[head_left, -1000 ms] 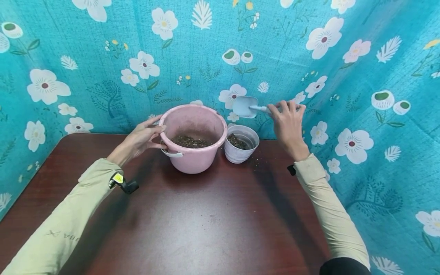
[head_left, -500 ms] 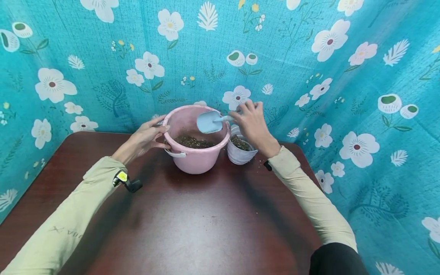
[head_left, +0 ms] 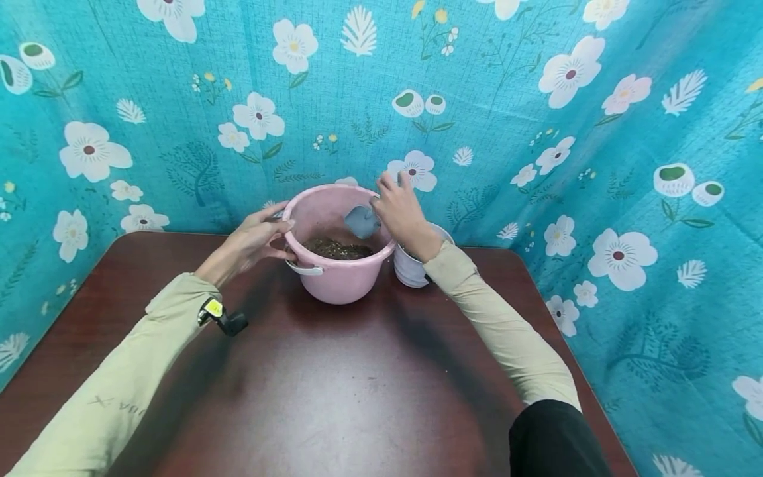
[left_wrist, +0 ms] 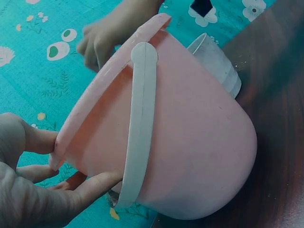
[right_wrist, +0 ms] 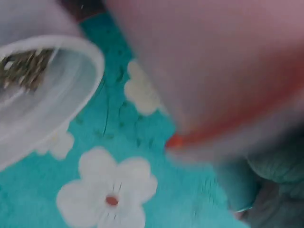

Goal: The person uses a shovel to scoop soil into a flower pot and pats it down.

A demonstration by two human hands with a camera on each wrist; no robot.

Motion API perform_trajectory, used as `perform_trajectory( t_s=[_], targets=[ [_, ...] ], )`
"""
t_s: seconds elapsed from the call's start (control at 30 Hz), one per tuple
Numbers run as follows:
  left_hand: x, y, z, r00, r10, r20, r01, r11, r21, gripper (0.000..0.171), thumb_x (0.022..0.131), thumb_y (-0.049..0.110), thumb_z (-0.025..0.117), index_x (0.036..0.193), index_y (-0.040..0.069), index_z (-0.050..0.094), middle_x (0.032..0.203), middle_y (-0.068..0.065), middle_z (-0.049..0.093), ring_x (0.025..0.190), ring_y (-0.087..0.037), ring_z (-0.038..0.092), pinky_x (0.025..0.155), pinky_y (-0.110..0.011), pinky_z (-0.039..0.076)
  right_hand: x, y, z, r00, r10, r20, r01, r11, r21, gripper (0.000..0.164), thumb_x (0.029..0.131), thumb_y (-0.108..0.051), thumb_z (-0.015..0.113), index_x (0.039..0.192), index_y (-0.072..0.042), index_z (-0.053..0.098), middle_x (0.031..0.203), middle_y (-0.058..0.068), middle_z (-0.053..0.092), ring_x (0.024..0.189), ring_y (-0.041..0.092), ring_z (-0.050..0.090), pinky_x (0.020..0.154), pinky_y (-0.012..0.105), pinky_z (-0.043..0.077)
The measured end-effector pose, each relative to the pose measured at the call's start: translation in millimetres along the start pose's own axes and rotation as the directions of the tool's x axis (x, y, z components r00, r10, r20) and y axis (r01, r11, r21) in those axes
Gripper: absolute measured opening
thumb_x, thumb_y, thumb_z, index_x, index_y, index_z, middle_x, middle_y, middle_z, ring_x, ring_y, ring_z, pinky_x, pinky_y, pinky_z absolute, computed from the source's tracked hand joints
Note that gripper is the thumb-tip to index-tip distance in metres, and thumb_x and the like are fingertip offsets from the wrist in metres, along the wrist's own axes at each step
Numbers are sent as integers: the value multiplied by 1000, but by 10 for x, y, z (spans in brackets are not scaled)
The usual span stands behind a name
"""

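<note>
A pink bucket [head_left: 335, 285] with dark, flecked soil [head_left: 336, 250] at its bottom stands on the table. At its left rim my left hand [head_left: 250, 240] grips the edge; in the left wrist view the thumb and fingers hold the rim beside the white bail handle [left_wrist: 141, 123]. Over the bucket's right rim, my right hand [head_left: 401, 207] holds a small light-blue trowel [head_left: 361, 221], its blade inside the bucket above the soil. The trowel's handle is mostly hidden by the hand. A whitish flowerpot [head_left: 410, 270] with some soil stands right of the bucket, partly behind the right wrist.
The dark reddish-brown table [head_left: 352, 397] has a few soil crumbs on it. A turquoise flowered curtain [head_left: 334, 86] hangs close behind the bucket and pot and along both sides.
My right hand has carried the trowel left from beyond the flowerpot to over the bucket, and the blade has dipped down inside. The left hand stays on the rim.
</note>
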State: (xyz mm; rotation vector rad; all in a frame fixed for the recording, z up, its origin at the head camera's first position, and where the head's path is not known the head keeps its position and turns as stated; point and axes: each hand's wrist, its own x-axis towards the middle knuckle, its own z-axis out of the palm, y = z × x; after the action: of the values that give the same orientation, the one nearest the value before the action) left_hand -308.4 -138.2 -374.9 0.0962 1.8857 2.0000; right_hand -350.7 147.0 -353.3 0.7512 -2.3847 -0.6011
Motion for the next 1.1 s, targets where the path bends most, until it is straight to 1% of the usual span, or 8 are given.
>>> perform_trajectory(
  t_s=[0.17,0.3,0.43,0.63,0.8,0.9,0.97,1.1],
  targets=[
    [22,1,14,1000,6,10,-6,1000,-8,69,111,7,43,170,16,10,170,-24,19,157,-37,25,111,-64,46,165,-208,122,988,-76,135,77,997,3,25,101,-10,63,84,-17,80,103,6,75,104,25,50,92,44,40],
    [36,-5,31,1000,-1,4,1,1000,-4,68,110,8,44,170,17,13,171,-22,20,157,-36,26,111,-64,46,192,-264,198,971,-125,202,89,980,180,11,96,-19,74,91,-14,82,100,9,75,108,28,55,94,48,42],
    [40,-7,28,1000,-4,-3,4,1000,0,68,111,9,45,170,17,13,171,-21,20,157,-35,26,111,-64,46,207,-258,221,948,-176,267,69,928,366,14,92,-22,81,100,-11,82,102,11,75,116,31,56,102,53,41],
    [11,1,6,1000,0,-5,0,1000,9,68,111,11,45,170,18,12,171,-21,20,156,-36,29,112,-63,46,229,-239,205,925,-227,306,63,882,466,14,93,-18,79,104,-10,81,103,7,76,109,30,56,107,49,41],
    [0,15,-12,1000,-10,-2,10,1000,-1,69,111,12,46,170,20,11,171,-21,19,155,-36,29,113,-64,44,260,-180,219,922,-269,279,46,791,610,20,89,-23,85,103,-9,83,100,6,78,105,29,58,104,45,44],
    [5,21,-23,1000,-12,4,12,1000,-12,69,112,11,45,170,19,9,171,-21,18,157,-34,27,113,-64,44,287,-146,243,926,-269,266,29,751,659,18,89,-24,86,99,-9,83,96,6,78,103,28,59,106,42,43],
    [6,19,-21,1000,-10,6,10,1000,-13,69,111,11,44,170,19,9,172,-21,18,157,-34,26,113,-64,44,284,-149,252,926,-265,270,22,750,661,19,89,-25,86,100,-10,83,97,6,77,103,27,61,109,41,42],
    [14,8,-9,1000,-15,11,15,1000,-2,70,111,13,45,170,20,9,172,-19,16,158,-32,24,113,-63,44,250,-198,243,911,-289,295,56,794,606,23,93,-29,82,105,-10,81,107,7,75,110,27,63,113,43,41]
  ],
)
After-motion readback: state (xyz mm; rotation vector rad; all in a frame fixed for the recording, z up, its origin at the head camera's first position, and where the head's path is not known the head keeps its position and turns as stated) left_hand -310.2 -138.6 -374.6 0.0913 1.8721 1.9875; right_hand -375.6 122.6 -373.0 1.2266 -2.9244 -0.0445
